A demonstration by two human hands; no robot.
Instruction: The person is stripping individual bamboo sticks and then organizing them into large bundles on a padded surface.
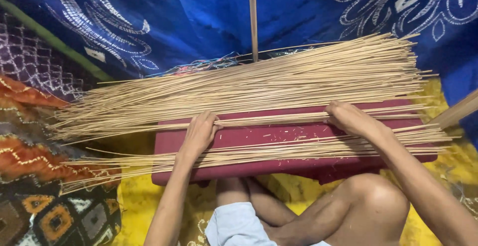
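Here, left hand (199,132) and right hand (350,117) pressed flat, fingers together, on thin pale bamboo sticks (259,84), across maroon cloth-covered board (279,137), blue patterned cloth (199,22) behind.

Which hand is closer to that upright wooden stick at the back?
Left, though it is close. The left hand lies below the upright stick, a little to its left. The right hand lies farther out to its right. Both rest on thin sticks.

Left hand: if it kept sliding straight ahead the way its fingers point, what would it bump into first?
The left hand points up across the maroon board. It already touches a thin row of sticks; beyond that, probably the big stick pile.
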